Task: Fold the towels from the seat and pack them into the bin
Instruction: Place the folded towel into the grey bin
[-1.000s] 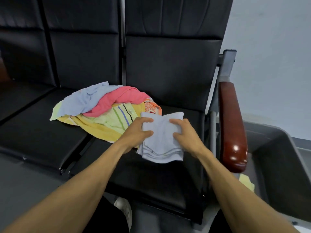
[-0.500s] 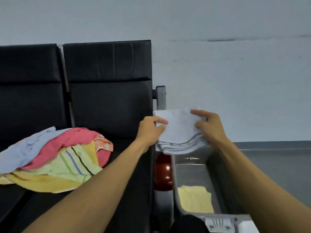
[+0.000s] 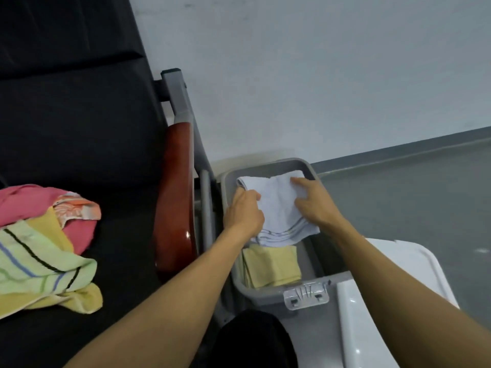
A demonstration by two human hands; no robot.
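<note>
towel pile [image 3: 45, 251] cropped, bin [image 3: 268, 294] floor hidden

pale blue striped-edge towel [image 3: 279, 205], grey bin [image 3: 268, 293], yellow towel [image 3: 273, 266]

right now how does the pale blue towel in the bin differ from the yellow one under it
The pale blue towel is held by the left hand and right hand; the yellow towel lies free on the bottom of the gray bin. The pale blue towel has dark stripes along its near edge; the yellow towel looks plain. The pale blue towel overlaps the yellow towel's far edge. Both are folded and inside the bin.
</note>
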